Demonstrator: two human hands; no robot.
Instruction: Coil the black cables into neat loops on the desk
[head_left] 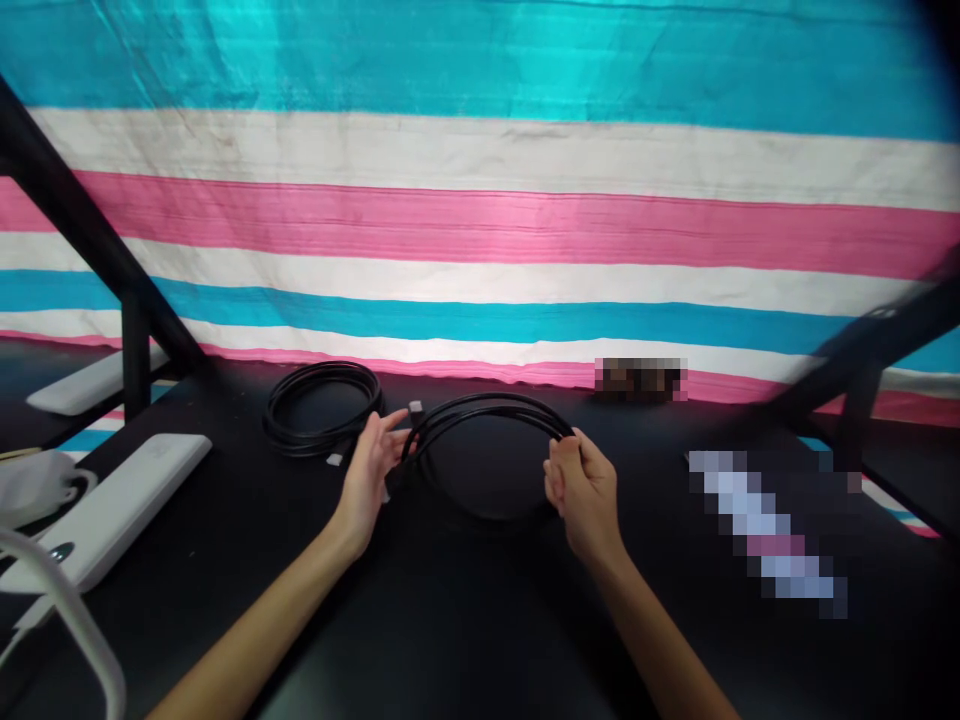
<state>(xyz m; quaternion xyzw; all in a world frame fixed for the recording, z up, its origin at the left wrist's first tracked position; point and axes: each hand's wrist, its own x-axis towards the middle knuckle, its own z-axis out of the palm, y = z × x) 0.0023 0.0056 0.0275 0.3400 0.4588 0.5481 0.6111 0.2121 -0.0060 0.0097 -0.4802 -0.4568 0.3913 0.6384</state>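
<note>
My right hand [586,490] is closed around the right side of a looped black cable [487,402], thumb on top. At the left side of these loops, my left hand [373,470] has its fingers stretched out and apart, with the fingertips at the cable. A pale flat plug [416,408] sticks up just beyond those fingertips. Behind and left of my left hand, a second coiled black cable [322,366] lies on the black table [450,620]. That coil has a similar pale plug [334,460] at its near side, close to my left wrist.
To the left lie a long white power strip [142,500], a white adapter [37,485] and a thick white cord [82,630]. Black frame bars [97,215] slant on both sides. A striped sheet [480,230] hangs behind the table. Pixelated items [765,530] sit at the right.
</note>
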